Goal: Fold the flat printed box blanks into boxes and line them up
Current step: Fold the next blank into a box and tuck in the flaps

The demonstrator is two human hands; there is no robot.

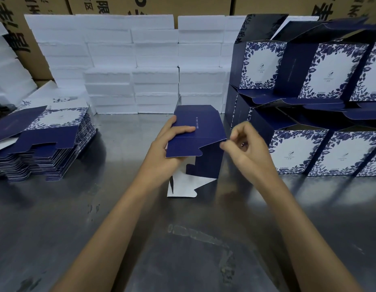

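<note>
Blank (pixel 198 131) half-opened, held above steel table (pixel 119 228), centre. L hand (pixel 168 142) grips left panel, thumb on top. R hand (pixel 244 144) pinches right corner. Push corners square, crease sharp, then tuck bottom flaps.

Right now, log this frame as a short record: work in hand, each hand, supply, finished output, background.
work in hand: dark blue box blank, partly folded, its bottom flaps hanging open above the metal table
left hand: grips the blank's left side, thumb on the front panel
right hand: pinches the blank's right edge
supply: stack of flat blanks, left
finished output: folded boxes stacked in rows, right, top flaps open
background: white foam blocks
</note>
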